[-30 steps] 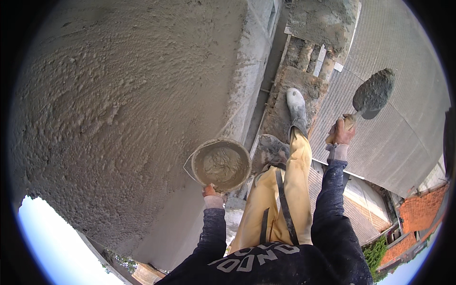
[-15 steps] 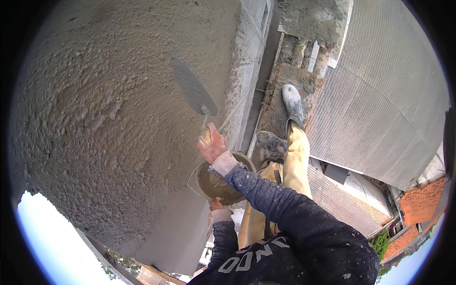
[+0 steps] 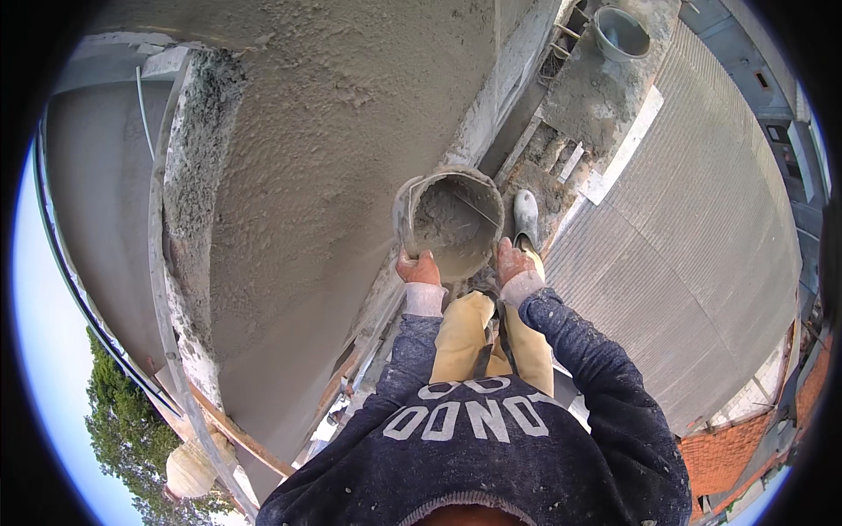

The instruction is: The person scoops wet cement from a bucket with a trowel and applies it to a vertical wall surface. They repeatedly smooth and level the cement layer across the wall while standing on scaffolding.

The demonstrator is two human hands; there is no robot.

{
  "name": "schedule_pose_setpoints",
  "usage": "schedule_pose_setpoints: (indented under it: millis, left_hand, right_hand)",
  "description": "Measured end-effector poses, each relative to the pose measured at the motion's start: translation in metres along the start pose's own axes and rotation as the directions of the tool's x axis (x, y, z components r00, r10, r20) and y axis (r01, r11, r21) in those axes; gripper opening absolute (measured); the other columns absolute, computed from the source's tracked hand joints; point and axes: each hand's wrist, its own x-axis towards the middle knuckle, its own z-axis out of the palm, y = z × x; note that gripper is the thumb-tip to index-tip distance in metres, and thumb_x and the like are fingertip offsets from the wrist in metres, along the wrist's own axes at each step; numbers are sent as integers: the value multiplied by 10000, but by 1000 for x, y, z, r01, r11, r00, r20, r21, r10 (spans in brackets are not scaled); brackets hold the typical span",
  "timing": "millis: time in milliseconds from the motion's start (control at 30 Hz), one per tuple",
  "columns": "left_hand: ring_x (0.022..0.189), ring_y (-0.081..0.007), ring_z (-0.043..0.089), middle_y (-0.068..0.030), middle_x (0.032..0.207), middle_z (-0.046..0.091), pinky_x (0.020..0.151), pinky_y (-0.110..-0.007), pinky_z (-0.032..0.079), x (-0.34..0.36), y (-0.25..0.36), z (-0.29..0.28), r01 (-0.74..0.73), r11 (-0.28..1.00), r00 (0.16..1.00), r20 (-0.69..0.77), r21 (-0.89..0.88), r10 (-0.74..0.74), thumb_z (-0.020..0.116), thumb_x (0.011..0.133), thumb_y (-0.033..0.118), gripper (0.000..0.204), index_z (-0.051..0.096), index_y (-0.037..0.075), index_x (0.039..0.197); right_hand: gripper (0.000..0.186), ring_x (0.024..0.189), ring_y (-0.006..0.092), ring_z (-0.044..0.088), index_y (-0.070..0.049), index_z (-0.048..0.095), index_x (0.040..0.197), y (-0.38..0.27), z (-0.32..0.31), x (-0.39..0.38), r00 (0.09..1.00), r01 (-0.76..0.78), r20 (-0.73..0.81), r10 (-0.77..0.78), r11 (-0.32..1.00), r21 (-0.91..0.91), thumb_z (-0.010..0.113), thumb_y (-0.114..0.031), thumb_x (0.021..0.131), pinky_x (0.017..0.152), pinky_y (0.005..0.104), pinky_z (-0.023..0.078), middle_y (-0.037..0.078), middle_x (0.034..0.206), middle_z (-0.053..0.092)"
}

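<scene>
Hands, left hand and right hand, grip a mortar bucket by its rim, close beside the rough plastered wall.

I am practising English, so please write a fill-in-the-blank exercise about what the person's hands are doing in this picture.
1. The left hand and right hand hold a round ____ between them.
2. The container holds grey, wet ____.
3. The rough plastered wall stands on the person's ____ side.
4. A second, empty bucket stands farther ahead, near the picture's ____ edge.

Missing words: bucket; mortar; left; top
</scene>
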Motion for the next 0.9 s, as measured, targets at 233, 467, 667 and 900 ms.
schedule_pose_setpoints:
  millis: [233, 467, 667, 900]
  left_hand:
    - [1003, -235, 604, -192, 1145, 619, 842, -303, 458, -3, 70, -10, -239, 969, 965, 97, -55, 244, 480, 697, -56, 525, 552, -53, 1217]
    - [1047, -194, 560, -150, 1190, 577, 866, -270, 443, -48, 140, -28, -519, 819, 815, 146, -245, 561, 442, 688, -88, 584, 506, -54, 1268]
    - [909, -185, 606, -107, 1046, 631, 823, -272, 471, -40, 132, -54, -127, 967, 955, 234, -221, 179, 463, 723, -70, 495, 530, -62, 1213]
    - [873, -207, 617, -104, 1020, 627, 782, -310, 510, -16, 94, -31, -7, 888, 961, 244, -461, 134, 488, 725, -65, 442, 551, -37, 1162]
  right_hand:
    - [466, 893, 433, 611, 36, 428, 1152, -11, -62, -42, 996, -18, -85, 27, 994, 106, 584, -247, 816, 779, 499, 490, 264, 922, 624]
    - [402, 670, 198, 626, -19, 529, 1093, 27, -116, -31, 900, -108, 419, -116, 874, 474, 634, -273, 801, 592, 339, 511, 92, 730, 621]
    - [430, 685, 127, 551, -37, 531, 1141, -20, -47, -35, 929, 137, 69, -364, 510, 849, 673, -198, 770, 630, 295, 480, 15, 809, 598]
    - [465, 797, 133, 557, -23, 530, 1173, -12, -35, -53, 976, 134, -17, -217, 539, 832, 647, -212, 765, 721, 293, 472, 45, 914, 621]
